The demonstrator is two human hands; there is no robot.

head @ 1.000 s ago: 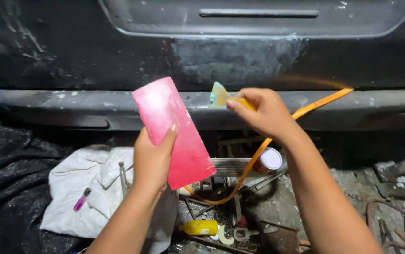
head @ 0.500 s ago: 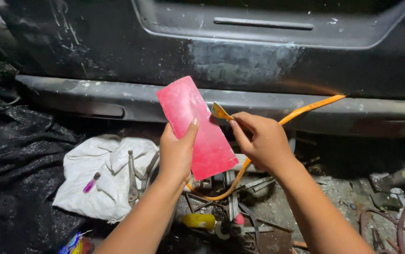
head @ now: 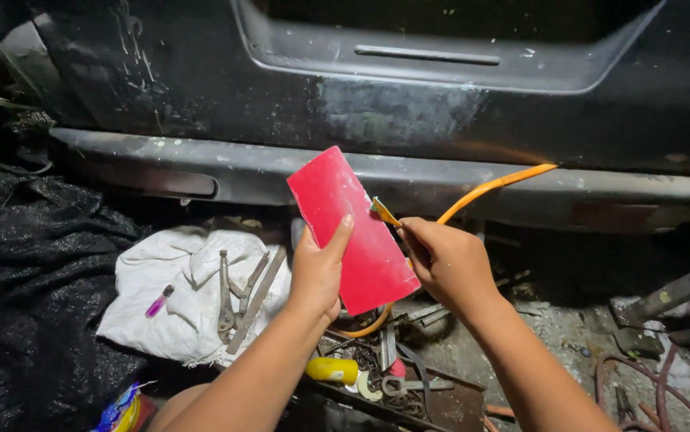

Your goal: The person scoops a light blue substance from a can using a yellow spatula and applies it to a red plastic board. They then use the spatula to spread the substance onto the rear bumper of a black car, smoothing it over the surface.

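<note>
While your left hand [head: 317, 272] grips the flat red plastic board [head: 353, 232] before the scuffed dark car panel [head: 393, 112], keep it steady and tilted so your right hand [head: 445, 264], pinching what looks like a small yellow spreader [head: 383, 212], wipes flat across its edge.

Ahead, the dark car body panel [head: 201, 88] and its grey bumper [head: 441, 180] wall off all forward reach. Between the bumper and the two hands, the red card [head: 353, 232] and the orange hose [head: 493, 186] fill the middle. Below, loose tools [head: 385, 376] and a yellow bottle [head: 331, 370] crowd the floor. Leftward, pliers [head: 225, 300] lie on a white cloth [head: 161, 312]. Open air remains to the right, above the gritty floor [head: 553, 320].
</note>
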